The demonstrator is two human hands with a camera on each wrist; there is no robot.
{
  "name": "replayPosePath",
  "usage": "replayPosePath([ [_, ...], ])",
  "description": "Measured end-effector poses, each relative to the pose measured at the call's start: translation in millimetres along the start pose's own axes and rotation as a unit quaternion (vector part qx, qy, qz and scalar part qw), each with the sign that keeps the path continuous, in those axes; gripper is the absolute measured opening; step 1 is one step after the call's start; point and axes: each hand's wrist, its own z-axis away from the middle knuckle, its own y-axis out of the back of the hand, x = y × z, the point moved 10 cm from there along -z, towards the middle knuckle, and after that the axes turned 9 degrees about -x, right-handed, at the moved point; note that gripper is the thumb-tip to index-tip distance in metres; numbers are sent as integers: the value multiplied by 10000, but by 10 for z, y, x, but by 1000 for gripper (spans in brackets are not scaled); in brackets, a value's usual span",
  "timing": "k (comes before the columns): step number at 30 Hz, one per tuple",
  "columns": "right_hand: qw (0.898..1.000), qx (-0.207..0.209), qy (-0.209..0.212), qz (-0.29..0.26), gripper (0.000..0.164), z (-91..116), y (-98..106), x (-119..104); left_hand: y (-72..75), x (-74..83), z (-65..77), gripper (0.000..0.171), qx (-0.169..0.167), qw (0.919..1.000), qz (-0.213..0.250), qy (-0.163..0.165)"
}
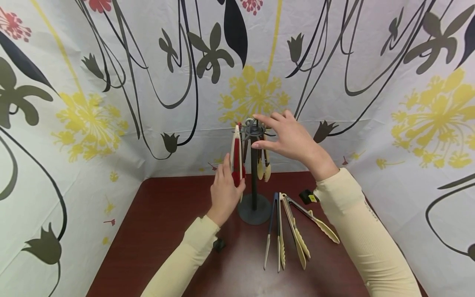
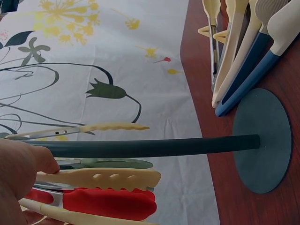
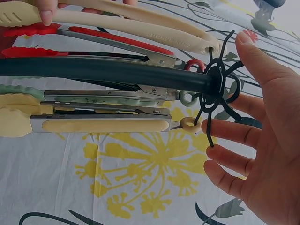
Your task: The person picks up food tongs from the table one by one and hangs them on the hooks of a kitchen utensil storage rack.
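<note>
A dark stand [image 1: 254, 177] with a round base holds tongs on a ring of hooks [image 3: 214, 86] at its top. My left hand [image 1: 224, 189] grips cream tongs [image 3: 154, 32] on the stand's left side; their looped end is at one of the hooks. Red tongs [image 3: 119, 41] hang right beside them. Green tongs [image 3: 112, 96] and yellow tongs [image 3: 105, 125] hang on further hooks. My right hand [image 1: 291, 138] is at the top of the stand, its thumb and fingers spread around the hooks with no tongs in them.
On the dark red table [image 1: 167, 214], right of the base, lie blue-handled tongs [image 1: 275, 218], cream tongs [image 1: 293, 227] and metal tongs with cream tips [image 1: 323, 227]. A small black object [image 1: 306, 196] sits near the right sleeve. Patterned cloth [image 1: 148, 103] encloses the back and sides.
</note>
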Motion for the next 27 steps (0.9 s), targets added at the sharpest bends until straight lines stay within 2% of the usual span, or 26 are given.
replayPosePath([
  [27, 10000, 35, 19, -17, 83, -4, -11, 16, -67, -82, -56, 95, -322, 9992, 111, 226],
])
